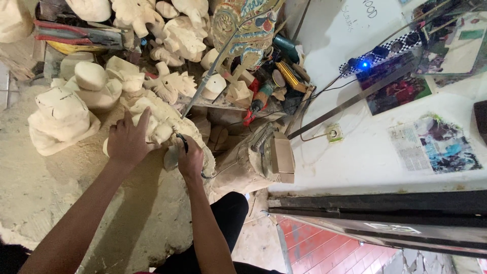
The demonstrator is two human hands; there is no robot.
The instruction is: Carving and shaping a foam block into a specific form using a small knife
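Head view, woodcarver's bench seen from above. Left hand (pixel 128 143) spread flat, fingers apart, pressing down on a pale unpainted wood carving (pixel 161 127) lying on the dust-covered work surface (pixel 45 187). Right hand (pixel 190 160) just beside it, fingers curled tight around the dark handle of a small carving tool (pixel 182 142), tip meeting the carving's near edge; blade itself too small to make out. Carving at centre-left of the bench, between both hands, touching both.

Behind: a heap of rough-cut blanks and half-finished carvings (pixel 167 30), a blocky figure (pixel 61 119) to the left, a painted mask (pixel 248 25) standing upright among hand tools (pixel 276 76). To the right: a small cardboard box (pixel 281 155), a wall socket (pixel 334 133), a power strip with a blue light (pixel 363 64).

For a clean cut, in judgement: bracing hand kept behind the edge and never in its path; light, shallow strokes following the grain; wrist low and steady; workpiece held firmly against the bench to prevent rocking on the loose dust.
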